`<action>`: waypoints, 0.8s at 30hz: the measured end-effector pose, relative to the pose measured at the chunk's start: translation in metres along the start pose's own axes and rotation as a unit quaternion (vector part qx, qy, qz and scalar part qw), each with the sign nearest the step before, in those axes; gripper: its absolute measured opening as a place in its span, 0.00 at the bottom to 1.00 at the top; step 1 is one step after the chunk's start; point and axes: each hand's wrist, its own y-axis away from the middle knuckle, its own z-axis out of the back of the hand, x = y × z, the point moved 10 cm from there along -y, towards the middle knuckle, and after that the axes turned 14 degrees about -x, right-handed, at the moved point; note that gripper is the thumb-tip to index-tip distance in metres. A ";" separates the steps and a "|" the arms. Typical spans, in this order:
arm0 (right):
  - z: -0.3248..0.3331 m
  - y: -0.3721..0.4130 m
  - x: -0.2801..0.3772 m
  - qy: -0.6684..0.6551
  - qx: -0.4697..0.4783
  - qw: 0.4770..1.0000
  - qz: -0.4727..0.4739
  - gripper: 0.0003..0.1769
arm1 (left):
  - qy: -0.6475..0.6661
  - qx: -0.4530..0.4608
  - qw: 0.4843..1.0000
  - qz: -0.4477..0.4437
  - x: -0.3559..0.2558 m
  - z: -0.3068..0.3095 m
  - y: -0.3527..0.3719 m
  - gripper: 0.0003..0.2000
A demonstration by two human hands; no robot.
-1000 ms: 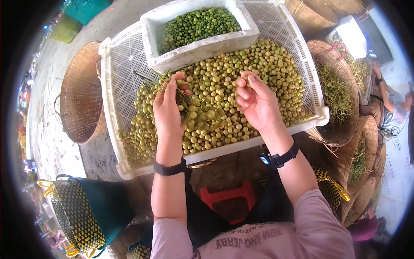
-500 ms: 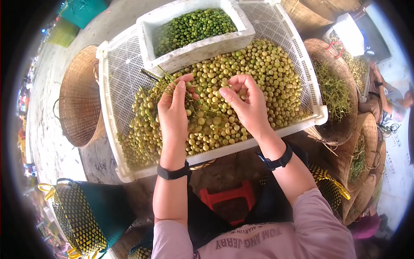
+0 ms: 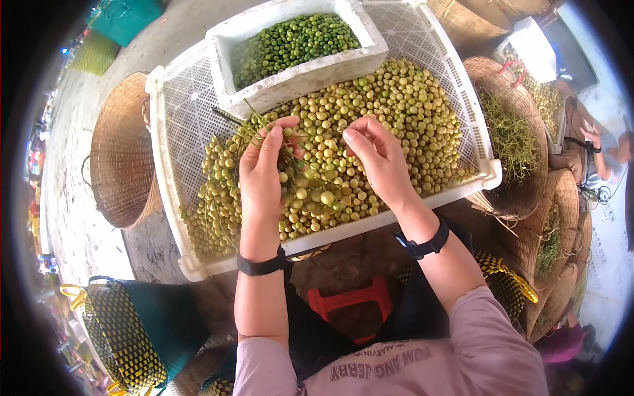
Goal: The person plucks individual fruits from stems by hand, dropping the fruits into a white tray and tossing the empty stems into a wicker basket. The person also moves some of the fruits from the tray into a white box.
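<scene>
My left hand [image 3: 264, 168] is closed round a bunch of thin green stems [image 3: 254, 132]. Small round yellow-green fruits [image 3: 327, 198] hang from the bunch below and beside the fingers. To the right, my right hand [image 3: 380, 155] has its fingers curled in and the thumb against them; whatever the pinch holds is too small to make out. Both hands are above loose yellowish fruits [image 3: 416, 112] heaped in a white perforated plastic crate [image 3: 181, 109]. Inside the crate's far side sits a white foam box [image 3: 304, 72] of smaller dark green fruits [image 3: 297, 43].
A woven basket [image 3: 119, 152] stands left of the crate. Another basket [image 3: 515, 198], with bare stems [image 3: 508, 138], is at the right. A checked woven bag [image 3: 119, 330] lies lower left, and a red stool [image 3: 350, 303] is below. Another person's hand [image 3: 591, 135] shows far right.
My right hand has shifted slightly, its fingers curling in more; the fruit at its fingertips no longer shows. My left hand keeps the bunch, whose hanging fruits have swung a little.
</scene>
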 end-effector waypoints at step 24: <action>-0.029 0.021 -0.009 -0.106 0.121 0.984 -0.074 0.08 | 0.161 -0.105 0.980 0.053 0.028 0.036 -0.027 0.15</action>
